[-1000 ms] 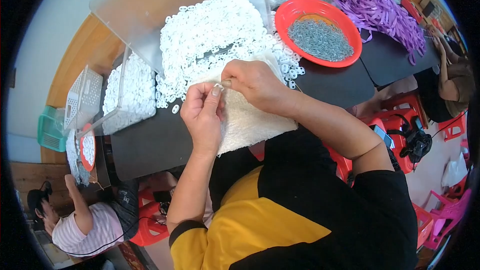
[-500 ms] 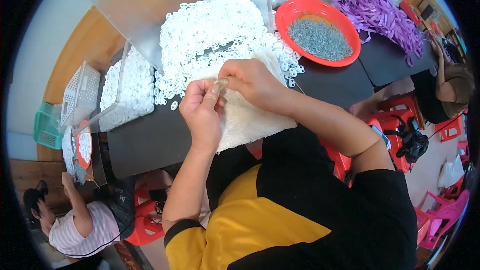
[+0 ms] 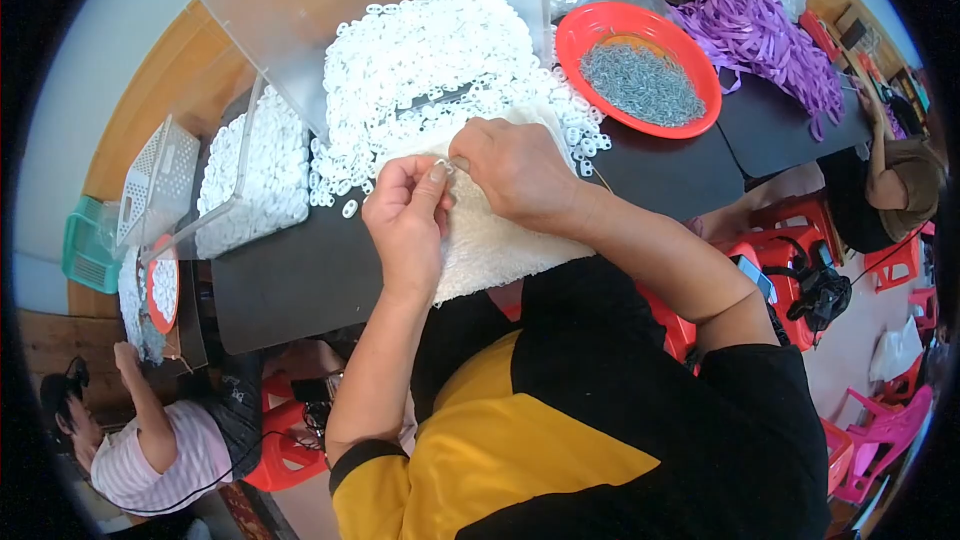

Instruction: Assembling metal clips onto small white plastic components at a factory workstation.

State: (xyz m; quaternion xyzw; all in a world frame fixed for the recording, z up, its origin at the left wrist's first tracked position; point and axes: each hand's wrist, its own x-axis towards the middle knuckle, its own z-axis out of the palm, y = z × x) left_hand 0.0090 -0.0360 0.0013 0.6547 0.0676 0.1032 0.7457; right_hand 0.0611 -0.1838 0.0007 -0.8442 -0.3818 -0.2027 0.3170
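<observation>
Over a folded cream towel (image 3: 500, 240) my two hands meet fingertip to fingertip. My left hand (image 3: 405, 215) pinches a small white plastic piece (image 3: 443, 167) between thumb and forefinger. My right hand (image 3: 522, 172) is closed at the same spot, its fingers pressed together; whatever is in them is hidden. Just beyond the towel spreads a heap of white plastic pieces (image 3: 425, 45), small ovals with holes. One loose white piece (image 3: 349, 208) lies on the dark table left of my left hand.
A red bowl (image 3: 570, 25) of small grey metal parts stands to the far right, with purple straps (image 3: 770, 40) beyond. Left are a clear bin (image 3: 240, 155) of white pieces and a white basket (image 3: 158, 180). Co-workers sit on both sides; red stools stand behind.
My right hand has turned slightly and shifted a little to the right at the fingertips, while my left hand keeps its pinch. The view has tilted a little.
</observation>
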